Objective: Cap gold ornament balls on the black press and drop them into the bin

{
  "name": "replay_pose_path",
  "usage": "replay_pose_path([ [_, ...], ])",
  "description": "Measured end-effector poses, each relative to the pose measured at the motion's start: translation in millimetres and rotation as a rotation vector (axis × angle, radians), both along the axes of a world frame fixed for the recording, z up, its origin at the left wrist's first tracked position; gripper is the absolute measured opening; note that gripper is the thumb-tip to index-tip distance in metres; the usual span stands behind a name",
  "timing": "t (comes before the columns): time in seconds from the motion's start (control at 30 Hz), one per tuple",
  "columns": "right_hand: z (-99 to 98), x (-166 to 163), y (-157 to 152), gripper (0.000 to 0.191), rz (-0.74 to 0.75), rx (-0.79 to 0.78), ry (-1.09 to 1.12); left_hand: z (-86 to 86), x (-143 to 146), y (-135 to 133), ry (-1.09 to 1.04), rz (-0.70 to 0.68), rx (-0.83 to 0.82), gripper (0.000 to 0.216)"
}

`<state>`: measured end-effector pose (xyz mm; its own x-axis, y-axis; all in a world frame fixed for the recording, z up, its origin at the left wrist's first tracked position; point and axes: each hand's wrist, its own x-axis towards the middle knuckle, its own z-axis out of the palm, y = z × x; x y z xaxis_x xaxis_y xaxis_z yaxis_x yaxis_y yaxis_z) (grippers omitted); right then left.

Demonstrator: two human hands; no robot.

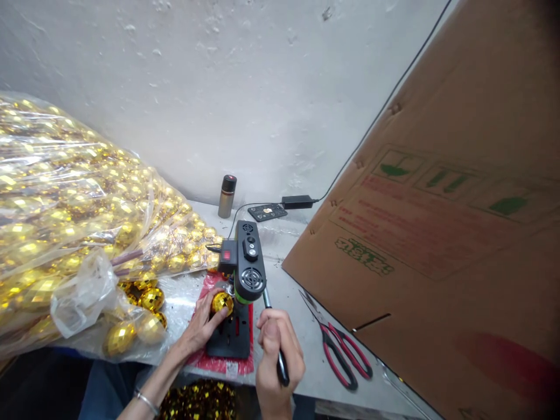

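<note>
A small black bench drill press [251, 259] stands on red plastic wrap [231, 365] near the table's front edge. My left hand [199, 324] has its fingers and thumb closed around a shiny gold faceted ball [221, 303]. It keeps the ball just left of the press head, above the black base plate [228, 346]. With my right hand [278, 354] I grip the black-ended lever [283, 371] on the press's right side. The press head hides whatever lies directly beneath it.
A big clear bag of gold balls [79, 192] fills the left, with loose balls [151, 299] at its mouth. Red-handled scissors [339, 344] lie by a large carton [420, 233] on the right. Behind stand a bottle [226, 198], a phone-like slab [267, 212] and a power adapter [298, 202].
</note>
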<state>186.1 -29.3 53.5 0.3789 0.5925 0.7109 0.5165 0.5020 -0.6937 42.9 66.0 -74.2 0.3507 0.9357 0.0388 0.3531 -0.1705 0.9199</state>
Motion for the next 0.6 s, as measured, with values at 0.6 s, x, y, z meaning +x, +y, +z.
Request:
replay_pose_path([
  [0.6, 1.6, 1.2, 0.2, 0.028, 0.019, 0.014, -0.007, -2.8, 12.6, -18.2, 0.185, -0.12, 0.38, 0.051],
])
